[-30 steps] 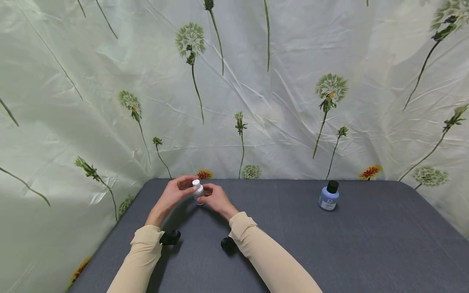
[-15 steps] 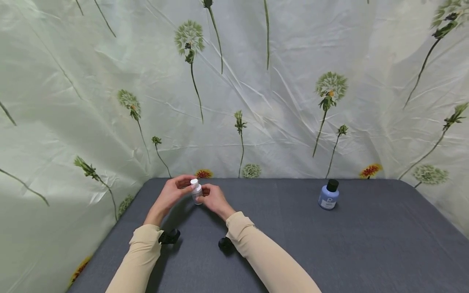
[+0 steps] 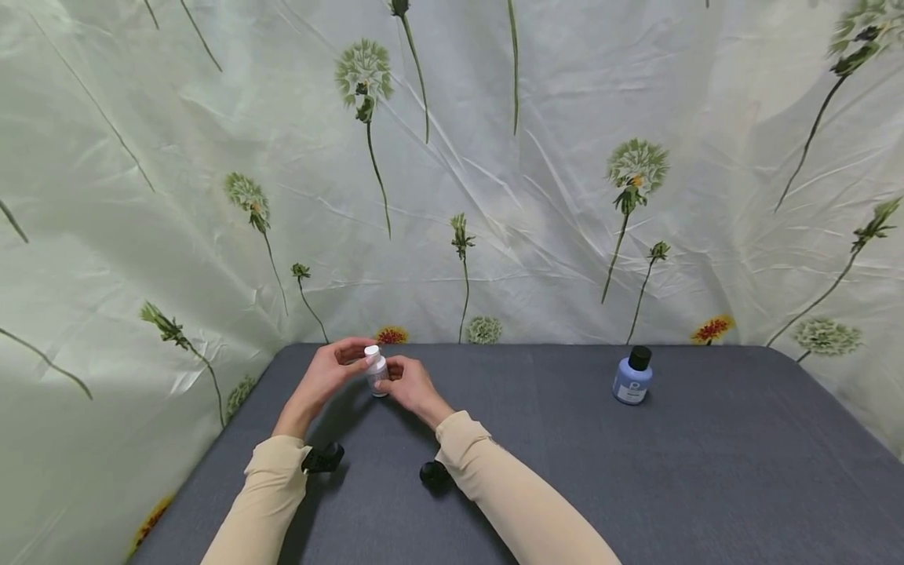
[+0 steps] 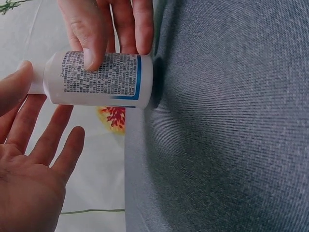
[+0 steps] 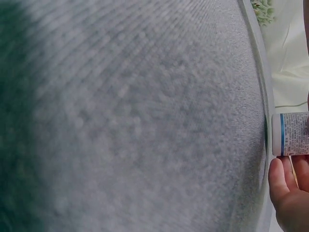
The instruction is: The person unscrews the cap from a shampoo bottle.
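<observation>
A small white bottle (image 3: 377, 378) with a white cap stands upright near the back edge of the table, held between both hands. Its label, in the left wrist view, carries dense small print and a blue stripe near the base. My left hand (image 3: 328, 377) pinches the cap (image 4: 36, 79) between thumb and forefinger, the other fingers spread loosely. From the other side my right hand (image 3: 418, 386) grips the bottle's body, thumb (image 4: 89, 46) across the label. In the right wrist view only the lower part of the bottle (image 5: 290, 134) shows, above the right hand's fingers.
A blue bottle (image 3: 632, 378) with a black cap stands farther right on the dark grey cloth-covered table (image 3: 537, 471). Behind the table hangs a pale curtain (image 3: 537, 188) printed with dandelions. Each wrist carries a black camera.
Both hands and the white bottle have shifted very slightly left. The two grips look the same, and the blue bottle stays in place.
</observation>
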Motion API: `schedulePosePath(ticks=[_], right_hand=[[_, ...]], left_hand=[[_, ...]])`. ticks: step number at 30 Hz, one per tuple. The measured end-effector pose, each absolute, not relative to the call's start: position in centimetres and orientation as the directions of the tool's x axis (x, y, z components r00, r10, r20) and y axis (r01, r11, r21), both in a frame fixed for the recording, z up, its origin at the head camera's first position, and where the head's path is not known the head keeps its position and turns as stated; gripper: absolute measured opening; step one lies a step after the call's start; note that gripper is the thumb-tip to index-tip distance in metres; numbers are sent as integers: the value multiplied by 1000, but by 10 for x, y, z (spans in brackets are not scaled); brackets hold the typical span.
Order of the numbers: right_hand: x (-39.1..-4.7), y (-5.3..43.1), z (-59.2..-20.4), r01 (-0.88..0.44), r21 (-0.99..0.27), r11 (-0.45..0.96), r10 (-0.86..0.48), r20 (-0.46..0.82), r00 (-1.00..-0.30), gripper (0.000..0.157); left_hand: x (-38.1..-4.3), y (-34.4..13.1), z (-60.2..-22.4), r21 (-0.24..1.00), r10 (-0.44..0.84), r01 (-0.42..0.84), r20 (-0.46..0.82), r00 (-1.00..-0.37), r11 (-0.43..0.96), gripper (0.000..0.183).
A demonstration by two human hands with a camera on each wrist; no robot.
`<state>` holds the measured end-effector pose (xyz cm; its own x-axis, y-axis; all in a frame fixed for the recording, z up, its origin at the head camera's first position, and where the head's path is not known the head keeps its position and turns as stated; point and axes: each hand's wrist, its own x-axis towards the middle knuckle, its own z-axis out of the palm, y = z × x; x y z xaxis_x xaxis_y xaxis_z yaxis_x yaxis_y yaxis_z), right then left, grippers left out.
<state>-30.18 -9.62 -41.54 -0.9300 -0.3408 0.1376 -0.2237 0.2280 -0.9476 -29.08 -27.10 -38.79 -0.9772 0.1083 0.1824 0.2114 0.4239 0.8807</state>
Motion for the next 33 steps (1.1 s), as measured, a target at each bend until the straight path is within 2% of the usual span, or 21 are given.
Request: schedulePosePath(ticks=[11,33], right_hand=[[-299,-92,-412,-218,-964,155,-351,152,-924,33],[-290,-66,-404,-251,-957,143,-372,183,-910,33]], left_hand=[[-292,-267,-382,886,110,210,180,-977,413,39],[-285,-248,-373,900,155,247,204,-967,359,38]])
